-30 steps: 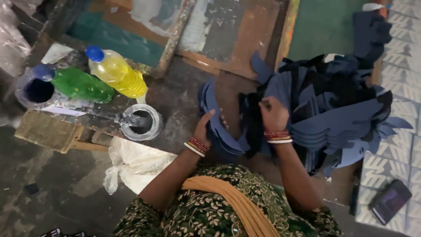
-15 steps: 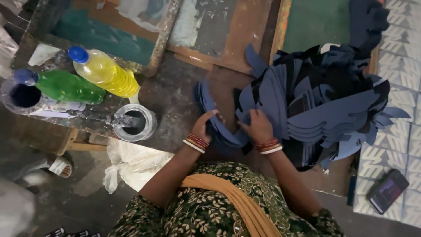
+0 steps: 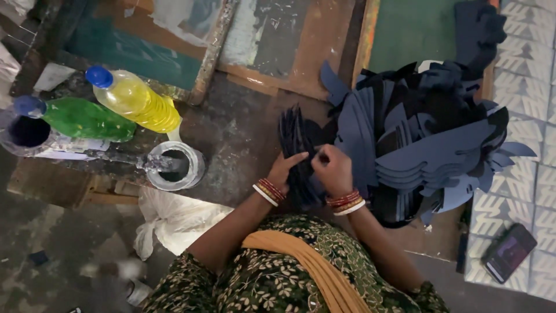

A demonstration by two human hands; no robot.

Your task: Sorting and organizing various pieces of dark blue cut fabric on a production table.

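My left hand (image 3: 285,169) and my right hand (image 3: 332,168) meet over a thin stack of dark blue cut pieces (image 3: 296,139), which stands on edge between them. Both hands grip this stack, the left from its left side, the right from its near right corner. Just to the right lies a big heap of dark blue cut shapes (image 3: 431,139), fanned out over a worn board (image 3: 255,124). Red and white bangles circle both wrists.
At the left lie a yellow bottle (image 3: 136,99) and a green bottle (image 3: 81,117), both blue-capped, beside a small metal tin (image 3: 174,165) and a dark cup (image 3: 24,132). A white plastic bag (image 3: 171,217) sits near my knee. A phone (image 3: 509,252) rests on patterned tiles at the right.
My hands have drawn together, and the blue pieces that lay curved and flat under them are now gathered upright into a tight stack. The view has shifted slightly.
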